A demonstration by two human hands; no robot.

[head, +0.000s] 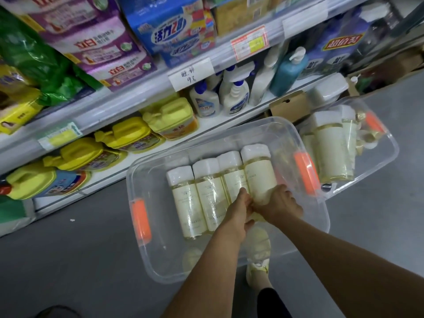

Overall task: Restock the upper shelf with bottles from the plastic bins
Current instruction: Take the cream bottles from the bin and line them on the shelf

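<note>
Because the cream-labelled clear plastic bottle with the white cap [259, 173] is full of pale yellow liquid, we judge it fairly heavy, stiff in the wall and probably slick under its glossy film, so we take it low on the body rather than by the cap. It lies at the right end of a row of four such bottles, tilted up out of the row, inside the near clear plastic bin with orange latches [146, 255]. Our right hand [278, 208] is curled round its base from the right; our left hand [239, 210] presses in from the left, fingers closed against the same end. Just beyond, touching the first, a second clear bin [390, 143] holds more bottles. Behind both stands the white store shelving [128, 101] with yellow jugs and spray bottles.
</note>
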